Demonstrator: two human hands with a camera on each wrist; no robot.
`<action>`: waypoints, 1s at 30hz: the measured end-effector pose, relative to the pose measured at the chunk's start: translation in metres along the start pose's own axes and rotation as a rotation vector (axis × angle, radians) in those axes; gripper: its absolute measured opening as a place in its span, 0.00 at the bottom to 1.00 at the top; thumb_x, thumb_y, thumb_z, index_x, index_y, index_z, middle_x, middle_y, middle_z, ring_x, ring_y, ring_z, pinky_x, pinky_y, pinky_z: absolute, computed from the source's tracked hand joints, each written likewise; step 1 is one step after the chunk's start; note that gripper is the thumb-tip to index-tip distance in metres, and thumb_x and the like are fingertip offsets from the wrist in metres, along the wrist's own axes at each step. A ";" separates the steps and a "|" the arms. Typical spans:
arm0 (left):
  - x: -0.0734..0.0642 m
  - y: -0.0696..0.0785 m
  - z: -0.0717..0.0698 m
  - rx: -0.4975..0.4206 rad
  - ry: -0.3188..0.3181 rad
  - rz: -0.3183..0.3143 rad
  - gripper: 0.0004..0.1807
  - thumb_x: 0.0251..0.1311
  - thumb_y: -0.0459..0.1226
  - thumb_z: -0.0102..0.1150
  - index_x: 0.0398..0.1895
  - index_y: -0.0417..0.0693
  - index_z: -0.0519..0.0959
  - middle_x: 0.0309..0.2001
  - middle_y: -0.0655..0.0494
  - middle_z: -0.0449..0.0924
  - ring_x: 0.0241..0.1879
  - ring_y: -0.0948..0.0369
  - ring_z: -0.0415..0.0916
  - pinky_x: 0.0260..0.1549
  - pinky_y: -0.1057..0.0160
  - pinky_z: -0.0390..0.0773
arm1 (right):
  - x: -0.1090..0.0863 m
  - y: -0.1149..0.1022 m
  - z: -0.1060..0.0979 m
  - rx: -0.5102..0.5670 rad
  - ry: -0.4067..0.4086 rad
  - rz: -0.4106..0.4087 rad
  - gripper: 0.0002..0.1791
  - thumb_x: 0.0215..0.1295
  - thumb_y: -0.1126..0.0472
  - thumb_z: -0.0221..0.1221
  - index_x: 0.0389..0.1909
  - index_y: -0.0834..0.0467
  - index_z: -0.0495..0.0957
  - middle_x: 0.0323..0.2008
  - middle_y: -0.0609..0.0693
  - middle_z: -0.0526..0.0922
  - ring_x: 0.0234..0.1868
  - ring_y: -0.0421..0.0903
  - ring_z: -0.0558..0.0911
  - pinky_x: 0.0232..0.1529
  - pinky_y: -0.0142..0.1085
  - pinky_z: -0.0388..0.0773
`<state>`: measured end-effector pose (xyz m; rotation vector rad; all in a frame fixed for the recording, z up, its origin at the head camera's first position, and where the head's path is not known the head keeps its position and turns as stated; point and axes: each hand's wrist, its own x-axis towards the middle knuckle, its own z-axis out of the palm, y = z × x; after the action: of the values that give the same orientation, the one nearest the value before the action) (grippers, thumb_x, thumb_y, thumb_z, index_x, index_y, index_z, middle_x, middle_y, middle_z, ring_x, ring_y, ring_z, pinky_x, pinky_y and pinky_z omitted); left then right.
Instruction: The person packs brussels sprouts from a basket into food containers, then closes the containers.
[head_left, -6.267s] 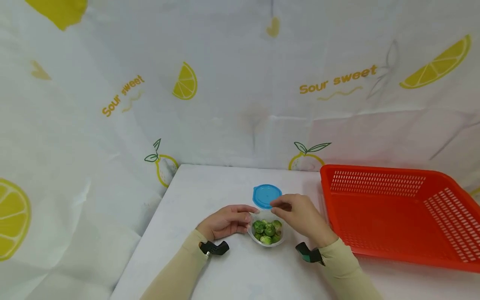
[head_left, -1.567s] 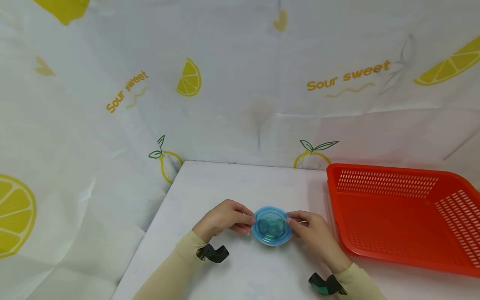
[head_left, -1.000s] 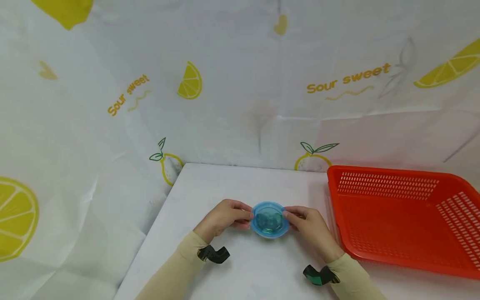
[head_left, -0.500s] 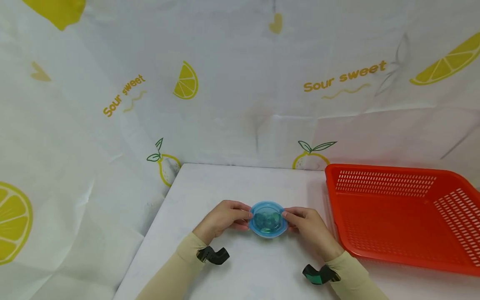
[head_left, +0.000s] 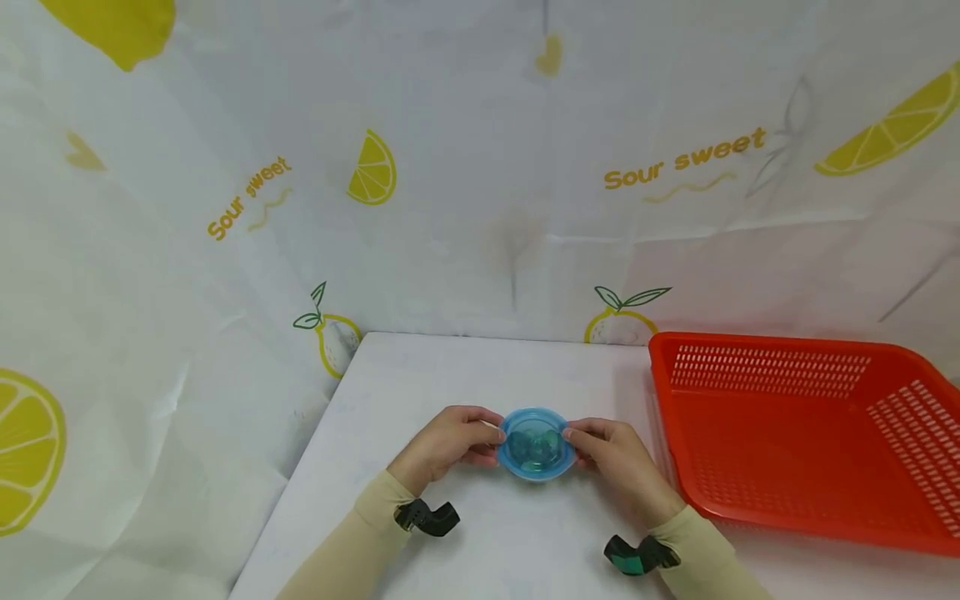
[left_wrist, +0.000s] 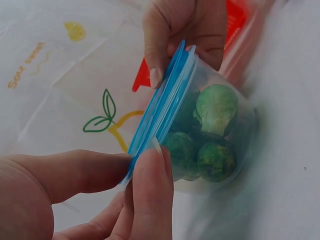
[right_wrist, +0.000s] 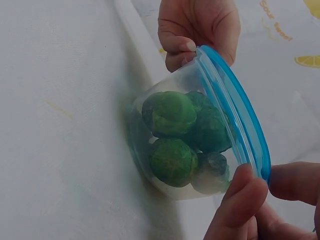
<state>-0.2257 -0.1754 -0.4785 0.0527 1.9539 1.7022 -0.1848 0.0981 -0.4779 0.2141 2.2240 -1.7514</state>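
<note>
A small clear plastic container (right_wrist: 175,190) stands on the white table with a translucent blue lid (head_left: 536,425) over its rim. Several green Brussels sprouts (left_wrist: 216,107) lie inside and show through the wall. On the left side my left hand (head_left: 450,437) pinches the rim and lid edge between thumb and fingers. My right hand (head_left: 615,454) pinches the opposite edge in the same manner. In both wrist views the lid lies along the rim; whether it is sealed all round I cannot tell.
A large red plastic basket (head_left: 787,450) with slotted walls stands at the table's right. The white table (head_left: 450,367) ends at a lemon-printed sheet (head_left: 465,167) hanging behind and to the left.
Several seconds ago the container was uncovered and the blue lid lay behind it; now the lid is on top and both hands grip the edges. In the last second the hands barely moved.
</note>
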 end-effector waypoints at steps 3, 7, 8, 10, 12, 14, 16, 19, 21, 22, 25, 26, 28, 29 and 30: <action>-0.002 0.002 0.000 0.001 -0.006 0.012 0.21 0.68 0.37 0.69 0.61 0.37 0.83 0.36 0.54 0.85 0.32 0.63 0.85 0.36 0.66 0.90 | 0.001 0.000 0.001 0.012 0.002 -0.005 0.20 0.81 0.54 0.62 0.61 0.65 0.84 0.44 0.52 0.85 0.42 0.47 0.80 0.42 0.30 0.84; -0.002 0.003 0.000 0.008 -0.015 0.025 0.21 0.69 0.37 0.68 0.61 0.37 0.82 0.36 0.54 0.84 0.32 0.63 0.85 0.36 0.67 0.90 | 0.003 0.002 0.001 0.009 0.002 -0.027 0.20 0.81 0.55 0.61 0.62 0.66 0.84 0.43 0.51 0.85 0.42 0.47 0.80 0.41 0.30 0.83; -0.001 0.003 0.000 0.008 -0.018 0.024 0.20 0.70 0.37 0.68 0.61 0.37 0.82 0.36 0.54 0.84 0.32 0.64 0.84 0.36 0.67 0.90 | 0.003 0.002 0.001 0.006 0.004 -0.032 0.20 0.81 0.55 0.62 0.62 0.66 0.83 0.43 0.51 0.86 0.41 0.47 0.80 0.40 0.30 0.83; -0.001 0.002 0.001 0.009 -0.021 0.030 0.19 0.70 0.36 0.68 0.61 0.37 0.82 0.35 0.55 0.84 0.32 0.64 0.84 0.36 0.67 0.90 | 0.003 0.003 0.000 -0.007 0.006 -0.043 0.20 0.81 0.56 0.62 0.62 0.67 0.83 0.43 0.51 0.86 0.41 0.46 0.79 0.40 0.29 0.83; -0.001 0.001 0.002 0.009 -0.021 0.034 0.19 0.70 0.35 0.68 0.60 0.37 0.82 0.35 0.55 0.85 0.32 0.64 0.84 0.35 0.68 0.89 | 0.002 0.003 0.000 -0.020 0.011 -0.052 0.20 0.81 0.56 0.62 0.61 0.67 0.83 0.43 0.51 0.87 0.41 0.47 0.80 0.40 0.29 0.84; 0.000 0.001 0.002 0.007 -0.022 0.041 0.19 0.70 0.35 0.68 0.60 0.36 0.82 0.33 0.57 0.85 0.31 0.64 0.84 0.35 0.68 0.89 | 0.002 0.003 0.000 -0.039 0.014 -0.062 0.20 0.81 0.57 0.62 0.61 0.67 0.83 0.43 0.52 0.87 0.41 0.47 0.80 0.40 0.29 0.84; 0.000 0.001 0.003 0.009 -0.022 0.049 0.18 0.70 0.34 0.68 0.60 0.36 0.81 0.32 0.57 0.85 0.31 0.64 0.83 0.34 0.69 0.88 | 0.002 0.003 0.000 -0.048 0.018 -0.066 0.19 0.80 0.57 0.62 0.60 0.67 0.84 0.43 0.52 0.88 0.41 0.47 0.80 0.41 0.30 0.85; 0.001 0.001 0.003 0.013 -0.024 0.057 0.18 0.70 0.34 0.68 0.60 0.36 0.81 0.31 0.58 0.86 0.31 0.64 0.83 0.34 0.69 0.88 | 0.003 0.004 0.000 -0.054 0.021 -0.071 0.18 0.81 0.58 0.62 0.60 0.68 0.84 0.43 0.53 0.88 0.41 0.47 0.81 0.42 0.30 0.85; 0.002 0.001 0.003 0.013 -0.023 0.057 0.19 0.70 0.34 0.68 0.60 0.36 0.81 0.31 0.58 0.86 0.31 0.64 0.83 0.34 0.69 0.88 | 0.003 0.004 0.000 -0.048 0.024 -0.068 0.18 0.81 0.58 0.62 0.60 0.67 0.83 0.44 0.53 0.88 0.41 0.47 0.81 0.42 0.30 0.85; 0.002 0.001 0.003 0.012 -0.024 0.053 0.19 0.70 0.34 0.68 0.60 0.36 0.81 0.31 0.58 0.86 0.31 0.64 0.83 0.34 0.69 0.88 | 0.003 0.005 0.000 -0.044 0.023 -0.069 0.19 0.81 0.58 0.62 0.61 0.68 0.83 0.44 0.53 0.88 0.41 0.47 0.81 0.42 0.30 0.85; 0.003 0.000 0.002 0.014 -0.022 0.045 0.18 0.70 0.34 0.68 0.60 0.36 0.81 0.31 0.58 0.85 0.31 0.64 0.83 0.34 0.69 0.89 | 0.003 0.006 0.000 -0.023 0.013 -0.063 0.20 0.80 0.57 0.62 0.61 0.68 0.83 0.43 0.51 0.88 0.41 0.47 0.81 0.42 0.30 0.85; 0.003 -0.001 0.002 0.013 -0.022 0.040 0.18 0.70 0.34 0.69 0.60 0.37 0.81 0.30 0.58 0.85 0.31 0.64 0.83 0.34 0.69 0.89 | 0.004 0.007 0.000 -0.012 0.007 -0.060 0.20 0.80 0.57 0.62 0.61 0.68 0.83 0.42 0.51 0.88 0.41 0.46 0.80 0.41 0.30 0.85; 0.004 -0.003 0.001 0.012 -0.023 0.031 0.18 0.69 0.34 0.69 0.59 0.38 0.82 0.30 0.58 0.85 0.31 0.64 0.82 0.34 0.69 0.88 | 0.004 0.007 0.000 0.003 -0.010 -0.053 0.20 0.81 0.57 0.62 0.62 0.68 0.82 0.41 0.50 0.87 0.41 0.47 0.80 0.41 0.30 0.84; 0.004 -0.003 0.000 0.011 -0.024 0.028 0.18 0.69 0.34 0.70 0.59 0.38 0.82 0.30 0.58 0.85 0.31 0.64 0.82 0.33 0.69 0.89 | 0.004 0.007 0.000 0.006 -0.018 -0.051 0.20 0.81 0.57 0.62 0.62 0.68 0.82 0.41 0.50 0.86 0.41 0.47 0.80 0.41 0.31 0.84; 0.004 -0.003 0.000 0.008 -0.025 0.025 0.18 0.69 0.35 0.70 0.59 0.38 0.82 0.30 0.58 0.84 0.31 0.64 0.82 0.33 0.69 0.89 | 0.004 0.007 0.000 0.009 -0.024 -0.048 0.20 0.81 0.56 0.62 0.62 0.67 0.82 0.41 0.50 0.86 0.41 0.47 0.80 0.41 0.31 0.84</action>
<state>-0.2281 -0.1749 -0.4831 0.1014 1.9496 1.7014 -0.1862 0.0996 -0.4858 0.1421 2.2216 -1.7795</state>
